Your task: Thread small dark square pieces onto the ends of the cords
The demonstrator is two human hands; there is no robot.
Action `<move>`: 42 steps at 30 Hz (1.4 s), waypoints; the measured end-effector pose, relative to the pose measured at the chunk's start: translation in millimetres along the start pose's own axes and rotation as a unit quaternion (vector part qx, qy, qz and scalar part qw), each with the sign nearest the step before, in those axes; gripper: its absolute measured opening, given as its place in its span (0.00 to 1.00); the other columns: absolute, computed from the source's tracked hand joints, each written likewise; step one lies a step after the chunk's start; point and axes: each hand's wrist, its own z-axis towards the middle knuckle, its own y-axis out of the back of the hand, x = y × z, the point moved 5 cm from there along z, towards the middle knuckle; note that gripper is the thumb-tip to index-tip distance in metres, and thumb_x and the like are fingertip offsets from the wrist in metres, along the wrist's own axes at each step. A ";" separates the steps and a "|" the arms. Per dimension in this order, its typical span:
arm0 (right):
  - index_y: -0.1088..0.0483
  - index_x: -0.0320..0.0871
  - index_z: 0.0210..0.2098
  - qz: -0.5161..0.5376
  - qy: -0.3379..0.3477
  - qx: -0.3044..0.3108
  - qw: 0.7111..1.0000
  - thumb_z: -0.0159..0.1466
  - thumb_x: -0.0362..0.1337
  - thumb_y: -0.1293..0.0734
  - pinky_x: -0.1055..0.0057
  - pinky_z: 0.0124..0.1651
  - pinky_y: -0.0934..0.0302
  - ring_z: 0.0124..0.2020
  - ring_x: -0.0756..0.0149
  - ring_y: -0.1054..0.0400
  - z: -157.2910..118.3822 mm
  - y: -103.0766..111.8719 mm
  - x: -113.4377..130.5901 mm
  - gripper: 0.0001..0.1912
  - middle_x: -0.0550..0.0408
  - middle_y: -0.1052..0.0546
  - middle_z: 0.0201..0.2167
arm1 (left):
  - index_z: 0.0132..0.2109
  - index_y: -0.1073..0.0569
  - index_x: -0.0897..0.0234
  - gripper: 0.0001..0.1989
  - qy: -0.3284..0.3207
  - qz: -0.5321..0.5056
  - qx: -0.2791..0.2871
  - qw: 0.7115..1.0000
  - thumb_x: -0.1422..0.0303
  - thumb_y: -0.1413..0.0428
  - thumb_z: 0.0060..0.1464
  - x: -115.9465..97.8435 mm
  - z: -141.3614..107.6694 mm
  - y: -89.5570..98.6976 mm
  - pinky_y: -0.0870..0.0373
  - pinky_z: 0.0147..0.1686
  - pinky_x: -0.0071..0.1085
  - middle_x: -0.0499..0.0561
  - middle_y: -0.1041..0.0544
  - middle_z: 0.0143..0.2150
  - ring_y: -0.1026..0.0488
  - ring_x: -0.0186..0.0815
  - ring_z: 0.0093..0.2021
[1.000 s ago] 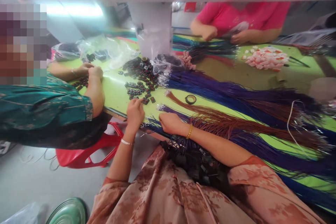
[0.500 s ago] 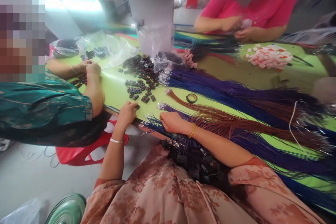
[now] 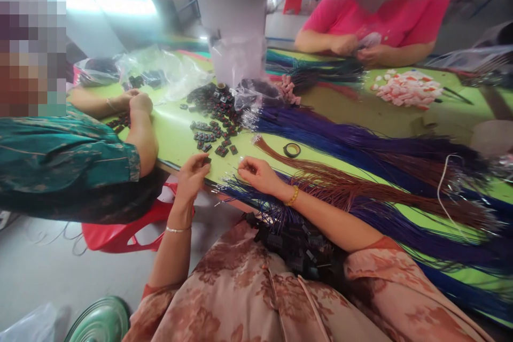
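Note:
My left hand (image 3: 194,171) is closed on a small black connector (image 3: 207,160) at the table's near edge. To its right, my right hand (image 3: 258,173) pinches a thin wire, its tip (image 3: 241,158) showing just past the fingers. Below that hand lie blue and purple wires (image 3: 240,189) with bare metal ends. A brown wire bundle (image 3: 320,171) stretches off to the right. Black connectors with red marks (image 3: 222,150) are scattered beyond my hands, near a larger pile (image 3: 212,104).
A roll of tape (image 3: 292,150) lies on the green table (image 3: 172,133). More black parts (image 3: 296,246) are on my lap. A person in a green sleeve (image 3: 72,165) works at left, another in pink (image 3: 372,26) across. A red stool (image 3: 120,232) stands at left.
My right hand has lifted slightly from the wire ends and moved left, now with a wire tip between its fingers. My left hand has turned, showing more of the connector.

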 end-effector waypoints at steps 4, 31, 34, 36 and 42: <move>0.32 0.39 0.29 0.048 0.015 -0.021 0.999 0.58 0.38 0.37 0.76 0.30 0.47 0.26 0.74 0.42 -0.6 3.8 4.2 0.07 0.60 0.31 0.24 | 0.47 0.25 0.62 0.20 0.132 -0.252 0.065 0.957 0.68 0.35 0.44 -6.6 -20.4 -32.3 0.30 0.37 0.26 0.51 0.24 0.39 0.27 0.31 0.37; 0.32 0.40 0.23 -0.122 0.030 -0.047 0.991 0.53 0.33 0.37 0.76 0.29 0.51 0.22 0.74 0.44 -12.3 8.6 9.9 0.04 0.60 0.32 0.19 | 0.44 0.23 0.63 0.16 0.220 -0.387 0.121 0.887 0.71 0.35 0.45 2.5 -42.7 -76.9 0.27 0.35 0.22 0.49 0.23 0.37 0.27 0.27 0.33; 0.33 0.40 0.22 -0.131 0.048 -0.045 0.989 0.54 0.33 0.37 0.76 0.29 0.51 0.22 0.74 0.44 -12.7 6.0 10.4 0.05 0.60 0.32 0.20 | 0.43 0.23 0.64 0.18 0.215 -0.374 0.103 0.896 0.71 0.33 0.41 2.0 -45.6 -79.4 0.28 0.33 0.21 0.48 0.24 0.34 0.28 0.25 0.30; 0.33 0.40 0.22 -0.139 0.056 -0.039 0.988 0.55 0.34 0.37 0.75 0.29 0.51 0.23 0.74 0.44 -12.4 5.5 9.9 0.06 0.59 0.32 0.20 | 0.42 0.23 0.65 0.18 0.204 -0.369 0.096 0.902 0.70 0.32 0.40 0.8 -46.9 -81.8 0.29 0.31 0.20 0.47 0.24 0.32 0.28 0.25 0.28; 0.31 0.40 0.27 -0.167 0.055 0.009 0.984 0.58 0.33 0.38 0.75 0.30 0.51 0.24 0.73 0.42 -12.0 5.5 5.5 0.06 0.58 0.30 0.22 | 0.39 0.24 0.66 0.19 0.197 -0.355 0.056 0.912 0.69 0.31 0.37 1.7 -46.5 -83.0 0.30 0.30 0.20 0.46 0.24 0.30 0.29 0.24 0.26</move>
